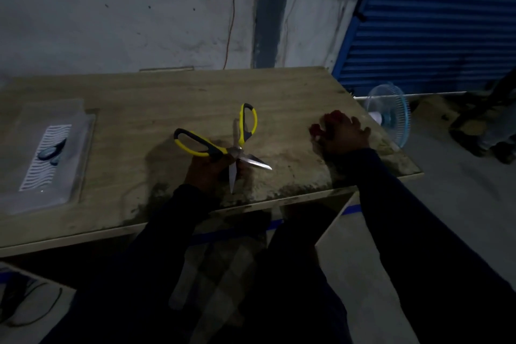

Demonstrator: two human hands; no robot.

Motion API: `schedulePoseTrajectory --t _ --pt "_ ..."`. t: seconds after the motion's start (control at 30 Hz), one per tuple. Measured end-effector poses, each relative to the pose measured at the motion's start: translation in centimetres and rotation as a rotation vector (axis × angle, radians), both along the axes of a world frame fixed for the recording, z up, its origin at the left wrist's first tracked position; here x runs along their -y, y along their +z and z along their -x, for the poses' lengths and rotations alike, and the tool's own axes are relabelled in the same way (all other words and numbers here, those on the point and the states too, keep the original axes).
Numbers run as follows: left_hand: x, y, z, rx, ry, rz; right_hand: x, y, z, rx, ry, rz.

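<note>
While the left hand curls its fingers round the pivot of the scissors, the smooth steel blades gape wide just below them; the yellow-and-black plastic loops splay beyond; well apart, the right hand rests on the worn wooden bench, fingers closed round a red thing too dim to name.

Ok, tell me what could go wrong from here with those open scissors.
The left hand grips the scissors at the pivot, fingers beside the bare, spread blades; if they close, a cut is likely.
One blade points back toward the person near the table edge; a slip could jab.
The right hand holds a red object, so it cannot readily steady them.
</note>
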State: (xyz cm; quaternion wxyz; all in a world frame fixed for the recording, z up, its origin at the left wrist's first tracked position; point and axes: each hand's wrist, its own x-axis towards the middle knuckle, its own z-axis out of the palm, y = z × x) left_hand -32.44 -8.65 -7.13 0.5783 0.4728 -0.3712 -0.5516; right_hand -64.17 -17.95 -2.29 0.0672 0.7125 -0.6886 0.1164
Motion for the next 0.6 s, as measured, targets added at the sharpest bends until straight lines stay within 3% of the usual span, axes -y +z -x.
schedulePoseTrajectory --t 0.1,0.17,0.2,0.33,0.43,0.53,0.57,0.6 --pt "-0.6 0.7 0.3 0.101 -0.069 0.033 -1.0 2.4 -4.7 0.678 0.069 0.139" --pt "-1.1 1.9 0.6 0.127 -0.131 0.028 -3.3 4.2 -9.0 1.091 0.209 -0.046" --pt "-1.5 2.8 0.5 0.163 -0.157 0.051 -4.4 4.8 -10.9 1.196 0.279 -0.13" --pt "-1.7 6.7 -2.0 0.459 -0.172 0.193 -5.4 8.0 -14.5 1.101 0.446 0.089" --pt "-0.7 8.5 -4.5 0.608 -0.016 0.261 -6.1 10.4 -16.4 1.115 0.518 0.194" --pt "-0.1 8.5 -7.4 0.922 0.128 0.156 -7.3 10.6 -18.2 1.172 0.613 0.184" --pt "-0.3 8.5 -8.3 0.966 0.174 0.119 -7.8 10.3 -18.7 1.205 0.64 0.178" --pt "-1.0 8.8 -8.7 0.866 0.188 0.078 -8.3 9.7 -19.0 1.224 0.662 0.186"
